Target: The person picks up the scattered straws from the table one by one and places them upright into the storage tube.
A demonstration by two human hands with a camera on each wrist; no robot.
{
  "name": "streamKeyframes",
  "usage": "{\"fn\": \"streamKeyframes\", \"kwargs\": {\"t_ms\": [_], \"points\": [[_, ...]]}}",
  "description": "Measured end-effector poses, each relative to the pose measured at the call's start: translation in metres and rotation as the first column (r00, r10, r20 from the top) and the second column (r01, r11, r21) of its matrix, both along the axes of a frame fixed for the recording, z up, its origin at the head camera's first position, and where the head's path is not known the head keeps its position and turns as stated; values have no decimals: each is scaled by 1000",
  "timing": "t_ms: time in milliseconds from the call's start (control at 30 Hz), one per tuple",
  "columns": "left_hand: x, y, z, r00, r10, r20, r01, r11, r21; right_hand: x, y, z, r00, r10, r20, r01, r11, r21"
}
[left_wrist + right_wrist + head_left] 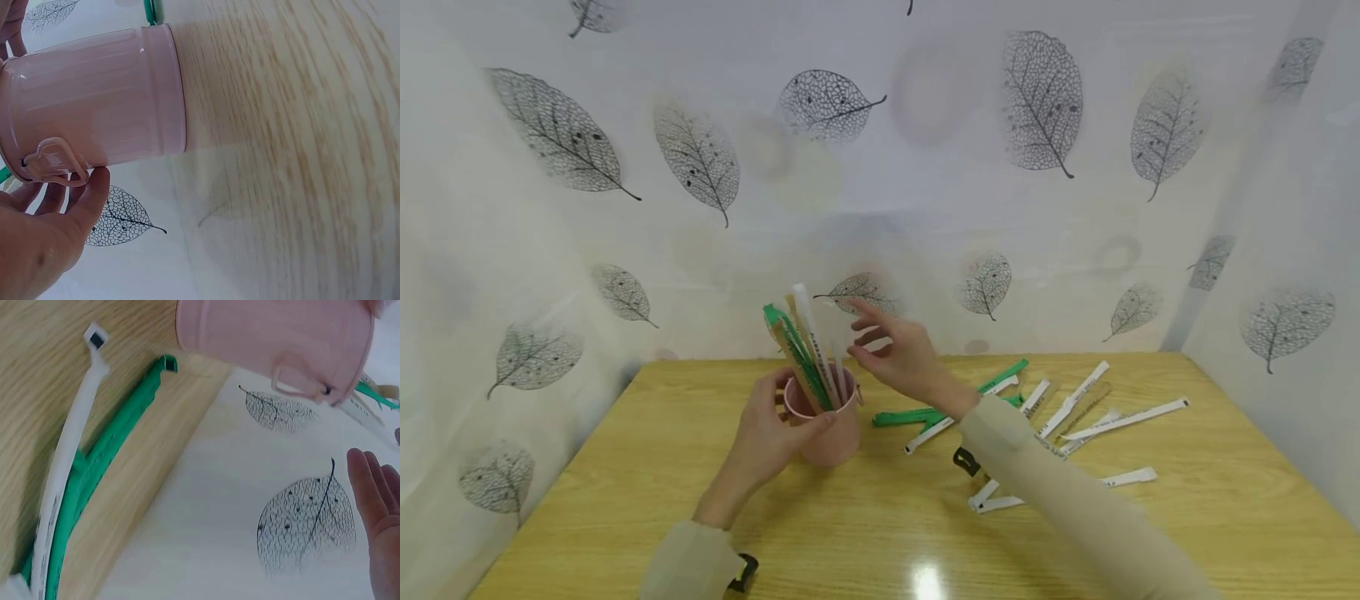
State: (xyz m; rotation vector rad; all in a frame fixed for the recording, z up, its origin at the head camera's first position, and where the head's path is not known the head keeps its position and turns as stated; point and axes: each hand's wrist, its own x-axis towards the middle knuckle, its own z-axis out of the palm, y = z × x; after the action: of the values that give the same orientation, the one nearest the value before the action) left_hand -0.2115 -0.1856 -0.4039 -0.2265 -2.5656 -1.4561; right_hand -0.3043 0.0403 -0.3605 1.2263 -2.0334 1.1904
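Note:
A small pink metal bucket (831, 442) with side handles stands upright on the wooden table. Several slim wrapped sticks, like wrapped straws, lean in it: green (805, 354), brown (793, 358) and white (812, 329). My left hand (775, 433) grips the bucket near its rim, thumb across the near side and fingers round the left; the left wrist view shows fingers by the bucket's handle (59, 165). Just right of the sticks' upper ends, my right hand (898, 350) is raised with its fingers extended and nothing visible in them. Its straight fingers show beside the bucket in the right wrist view.
Right of the bucket lies a loose spread of more wrapped sticks, green (910, 417), white (1127, 421) and brown (1086, 408), some crossing. The right forearm (1060, 483) passes over part of them. A leaf-patterned curtain (925, 208) stands behind the table (700, 400).

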Motion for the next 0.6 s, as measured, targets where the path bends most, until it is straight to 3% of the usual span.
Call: {"fn": "streamKeyframes", "kwargs": {"t_ms": [200, 333, 467, 600], "points": [[0, 1, -1, 1000, 5, 15, -5, 1000, 21, -1, 29, 5, 999, -13, 34, 9, 992, 123], [0, 1, -1, 1000, 0, 15, -1, 1000, 31, -2, 52, 6, 995, 9, 95, -36, 957, 289], [1, 2, 1, 1000, 3, 19, -3, 1000, 26, 3, 69, 4, 992, 31, 124, -85, 884, 460], [1, 2, 2, 1000, 6, 17, -7, 1000, 21, 13, 78, -5, 991, 46, 129, -117, 777, 618]]}}
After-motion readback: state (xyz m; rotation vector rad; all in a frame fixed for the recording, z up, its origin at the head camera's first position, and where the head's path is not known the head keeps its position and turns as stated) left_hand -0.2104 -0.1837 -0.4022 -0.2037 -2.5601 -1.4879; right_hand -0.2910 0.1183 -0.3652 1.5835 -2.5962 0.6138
